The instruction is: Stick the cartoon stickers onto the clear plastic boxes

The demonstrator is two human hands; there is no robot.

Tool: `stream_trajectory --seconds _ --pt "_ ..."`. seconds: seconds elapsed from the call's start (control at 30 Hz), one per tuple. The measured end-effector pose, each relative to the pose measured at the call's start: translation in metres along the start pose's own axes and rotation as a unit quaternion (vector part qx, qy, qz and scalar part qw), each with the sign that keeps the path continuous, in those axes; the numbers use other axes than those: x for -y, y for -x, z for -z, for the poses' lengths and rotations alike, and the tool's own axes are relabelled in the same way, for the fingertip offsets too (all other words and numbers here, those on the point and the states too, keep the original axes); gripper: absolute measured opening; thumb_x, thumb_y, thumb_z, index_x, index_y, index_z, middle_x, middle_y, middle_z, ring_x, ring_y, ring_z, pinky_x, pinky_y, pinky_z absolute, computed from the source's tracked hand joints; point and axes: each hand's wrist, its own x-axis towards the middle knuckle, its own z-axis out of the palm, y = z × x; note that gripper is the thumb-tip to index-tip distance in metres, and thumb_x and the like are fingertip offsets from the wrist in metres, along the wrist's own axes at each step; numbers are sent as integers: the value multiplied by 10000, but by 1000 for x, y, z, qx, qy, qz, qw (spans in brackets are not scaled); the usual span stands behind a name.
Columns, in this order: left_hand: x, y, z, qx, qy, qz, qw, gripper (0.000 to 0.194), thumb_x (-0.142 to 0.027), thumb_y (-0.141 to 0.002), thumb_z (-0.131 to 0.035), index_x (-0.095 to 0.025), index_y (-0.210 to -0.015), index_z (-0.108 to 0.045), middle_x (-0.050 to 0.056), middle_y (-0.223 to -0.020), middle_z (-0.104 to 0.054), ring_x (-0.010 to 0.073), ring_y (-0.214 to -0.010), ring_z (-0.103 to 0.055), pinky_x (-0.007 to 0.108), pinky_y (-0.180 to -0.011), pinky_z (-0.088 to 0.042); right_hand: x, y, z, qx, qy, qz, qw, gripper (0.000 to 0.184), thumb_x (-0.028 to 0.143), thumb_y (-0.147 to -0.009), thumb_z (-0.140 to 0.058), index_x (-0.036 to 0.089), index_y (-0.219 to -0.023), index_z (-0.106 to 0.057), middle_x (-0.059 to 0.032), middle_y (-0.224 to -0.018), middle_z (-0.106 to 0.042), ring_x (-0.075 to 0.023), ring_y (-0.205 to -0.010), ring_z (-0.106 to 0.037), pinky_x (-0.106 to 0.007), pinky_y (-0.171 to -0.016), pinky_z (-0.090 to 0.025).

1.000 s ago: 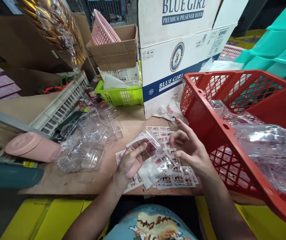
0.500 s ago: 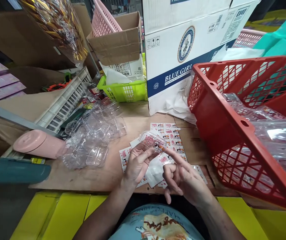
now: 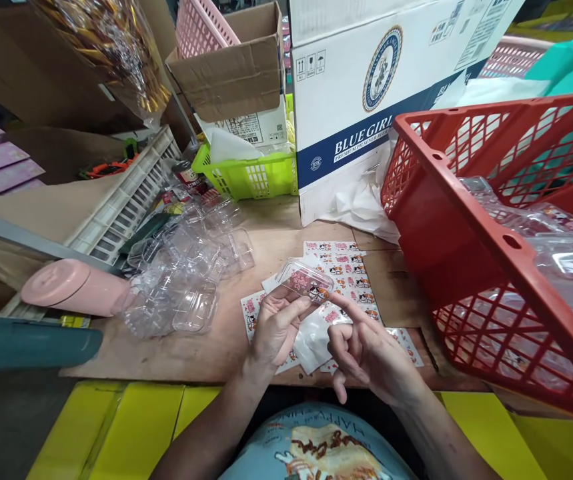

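Observation:
A small clear plastic box (image 3: 293, 272) with a pink-lettered cat sticker (image 3: 315, 292) on it is held up over the table. My left hand (image 3: 279, 327) grips it between thumb and fingers. My right hand (image 3: 366, 347) holds nothing; its index finger reaches out to the sticker's right end, while the other fingers are loosely bent and apart. Beneath both hands lie sheets of cat stickers (image 3: 353, 275) and a piece of white backing paper (image 3: 313, 343).
A pile of clear plastic boxes (image 3: 186, 267) lies to the left, beside a pink bottle (image 3: 76, 287). On the right stands a red crate (image 3: 426, 220) holding more clear boxes. Behind are a white carton (image 3: 346, 87) and a lime-green basket (image 3: 251, 179).
The view has shifted slightly. Both hands and the box keep nearly the same pose, with the right index finger still at the sticker's edge.

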Motion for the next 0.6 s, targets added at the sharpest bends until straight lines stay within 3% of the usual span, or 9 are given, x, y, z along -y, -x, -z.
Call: stream_trajectory --seconds 0.47,0.6 --pt "2 0 4 1 -6 -13 1000 283 -106 -760 -713 -207 -1024 -729 48 -1122 -742 227 -1096 -670 399 -1038 -478 1 -4 1 -22 18 -7 1000 523 413 -953 -552 288 -1435 -391 74 -621 -492 -33 -411 -261 -299 -482 -582" --pt "1 1 3 -7 21 -10 1000 176 -146 -780 -715 -192 -947 -742 55 -1069 -756 239 -1065 -685 427 -1026 -489 -1 -5 -2 -43 34 3 998 570 402 -934 -584 265 -1446 -374 76 -609 -489 -40 -414 -271 -295 -465 -572"
